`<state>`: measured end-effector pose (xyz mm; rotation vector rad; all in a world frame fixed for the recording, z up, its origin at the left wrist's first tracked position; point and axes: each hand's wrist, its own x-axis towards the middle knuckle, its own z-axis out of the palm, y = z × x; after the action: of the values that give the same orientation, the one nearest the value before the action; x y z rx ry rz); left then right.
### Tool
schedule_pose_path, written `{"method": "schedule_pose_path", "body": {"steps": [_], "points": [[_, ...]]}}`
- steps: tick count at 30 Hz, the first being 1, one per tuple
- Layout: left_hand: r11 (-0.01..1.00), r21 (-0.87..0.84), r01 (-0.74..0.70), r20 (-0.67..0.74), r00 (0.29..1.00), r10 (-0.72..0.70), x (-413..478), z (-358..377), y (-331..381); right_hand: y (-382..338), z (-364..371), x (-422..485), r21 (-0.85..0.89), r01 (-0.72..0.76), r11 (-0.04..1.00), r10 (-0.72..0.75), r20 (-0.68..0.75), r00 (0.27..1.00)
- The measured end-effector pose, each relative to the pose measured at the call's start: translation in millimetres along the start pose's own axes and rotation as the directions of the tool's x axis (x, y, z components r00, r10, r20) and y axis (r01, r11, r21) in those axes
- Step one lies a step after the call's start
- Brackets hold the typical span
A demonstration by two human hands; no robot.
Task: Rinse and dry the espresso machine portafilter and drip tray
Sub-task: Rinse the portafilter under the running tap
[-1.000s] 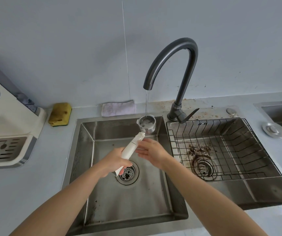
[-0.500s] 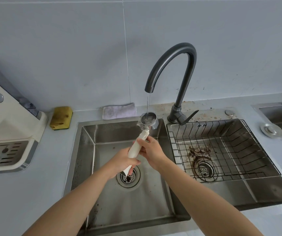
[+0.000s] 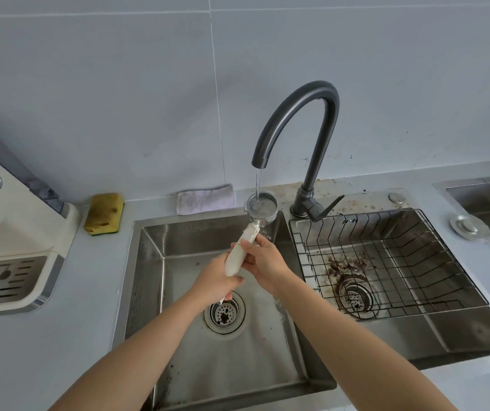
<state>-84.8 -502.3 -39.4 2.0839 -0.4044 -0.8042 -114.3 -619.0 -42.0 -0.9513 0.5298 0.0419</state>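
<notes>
You hold the portafilter (image 3: 238, 258) over the left sink (image 3: 178, 232). Its long axis runs from near-left to far-right, with the basket end pointing away from you, open side up, under the faucet (image 3: 318, 120) and catching the water (image 3: 257, 182). Your left hand (image 3: 217, 280) grips the handle's near end, and your right hand (image 3: 263, 262) grips it higher up. The drip tray (image 3: 9, 280) sits in the machine (image 3: 15, 221) on the counter (image 3: 60, 336), far left.

Home kitchen: double steel sink (image 3: 149, 262), faucet (image 3: 312, 137), sponge (image 3: 104, 213), espresso machine (image 3: 9, 232).
</notes>
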Motion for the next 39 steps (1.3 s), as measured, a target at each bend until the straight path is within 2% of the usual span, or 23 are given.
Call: {"method": "schedule_pose_path", "body": {"steps": [5, 10, 18, 21, 26, 32, 39], "points": [[0.971, 0.232, 0.052, -0.133, 0.991, -0.021, 3.1, -2.4, -8.3, 3.4, 3.7, 4.0, -0.003, -0.036, 0.999, 0.036, 0.007, 0.999], [0.901, 0.418, 0.113, -0.183, 0.982, -0.038, 1.3, -7.9, -13.8, 9.4, 7.5, 7.2, -0.031, -0.076, 0.997, 0.076, 0.005, 0.997], [0.851, 0.502, 0.153, -0.152, 0.984, -0.087, -5.1, -15.1, -11.3, 10.0, 15.0, 4.6, -0.08, -0.125, 0.989, 0.125, -0.001, 0.992], [0.88, 0.442, 0.172, -0.104, 0.985, -0.141, -8.3, -18.0, -6.8, 9.3, 15.5, 3.5, -0.113, -0.142, 0.983, 0.141, -0.017, 0.99], [0.964, 0.134, 0.229, 0.094, 0.966, -0.242, -12.4, -20.3, -1.1, 10.6, 12.7, -2.2, -0.19, -0.182, 0.965, 0.172, -0.07, 0.983], [0.939, -0.077, 0.334, 0.231, 0.923, -0.309, -19.2, -19.6, 2.4, 13.1, 6.8, -5.4, -0.28, -0.225, 0.933, 0.186, -0.16, 0.969], [0.86, -0.346, 0.376, 0.35, 0.902, -0.253, -22.0, -12.7, 5.4, 5.2, 0.9, -11.0, -0.403, -0.152, 0.903, 0.054, -0.244, 0.968]]}}
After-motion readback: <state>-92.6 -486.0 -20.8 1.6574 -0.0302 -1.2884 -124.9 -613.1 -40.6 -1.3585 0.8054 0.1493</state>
